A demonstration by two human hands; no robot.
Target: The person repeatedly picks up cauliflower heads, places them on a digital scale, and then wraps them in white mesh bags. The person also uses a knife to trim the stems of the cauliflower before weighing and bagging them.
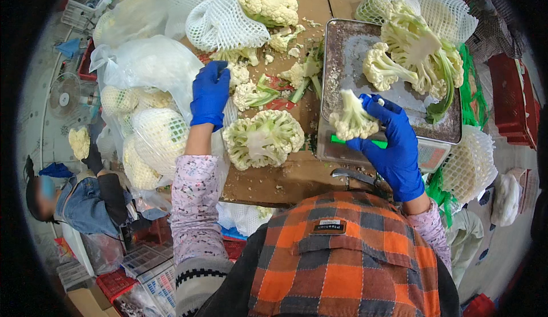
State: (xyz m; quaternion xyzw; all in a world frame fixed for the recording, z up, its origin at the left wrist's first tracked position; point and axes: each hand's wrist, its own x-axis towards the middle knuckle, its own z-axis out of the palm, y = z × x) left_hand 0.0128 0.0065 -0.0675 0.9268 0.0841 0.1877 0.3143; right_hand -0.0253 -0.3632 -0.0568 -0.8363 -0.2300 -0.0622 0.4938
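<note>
In blue gloves, my right hand (391, 145) grips a cut cauliflower floret (353, 120) by its stem side, over the front edge of a digital scale. On the scale's metal pan (346, 60) rest a large cut cauliflower piece (417, 47) and a smaller floret (385, 70). My left hand (209, 94) is at the loose florets (237, 73), its fingers curled; whether they hold one is hidden. Between my hands a halved cauliflower head (263, 139) lies cut side up on the cardboard-covered table (265, 184). A curved knife (353, 174) lies partly under my right forearm.
Plastic bags (145, 60) and foam-netted cauliflowers (158, 126) crowd the left. Another netted head (469, 162) sits right of the scale. Leafy trimmings (310, 70) and crumbs litter the cardboard. At left, another person's gloved hand (94, 158) holds a cauliflower piece (79, 143).
</note>
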